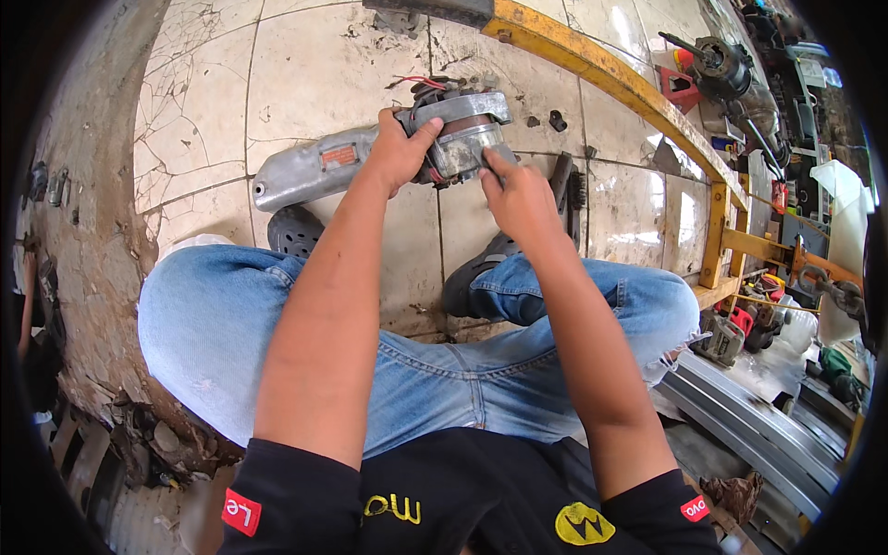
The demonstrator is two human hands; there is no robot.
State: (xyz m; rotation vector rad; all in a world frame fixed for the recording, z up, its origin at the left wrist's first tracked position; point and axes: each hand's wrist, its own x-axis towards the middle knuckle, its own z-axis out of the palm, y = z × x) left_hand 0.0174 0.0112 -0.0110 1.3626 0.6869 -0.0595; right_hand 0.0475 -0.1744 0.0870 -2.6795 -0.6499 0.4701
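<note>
A grey metal electric motor (467, 146) with a brownish band and red wires at its top is between my hands, just above or on the tiled floor. My left hand (404, 151) is closed around its left side, thumb over the upper collar. My right hand (520, 192) is closed at its lower right edge, index finger and thumb pressed to the metal; whether a small piece is also between them, I cannot tell. Left of the motor, a long grey metal housing (296, 174) with an orange label lies on the floor, partly behind my left hand.
A yellow steel frame (601, 69) arches across the far right. Dark bar-like tools (569, 190) lie right of my right hand, and small dark bits (557, 120) beyond. A black machine part (721, 67), bottles and metal channels (740, 421) crowd the right side. My shoes flank the work.
</note>
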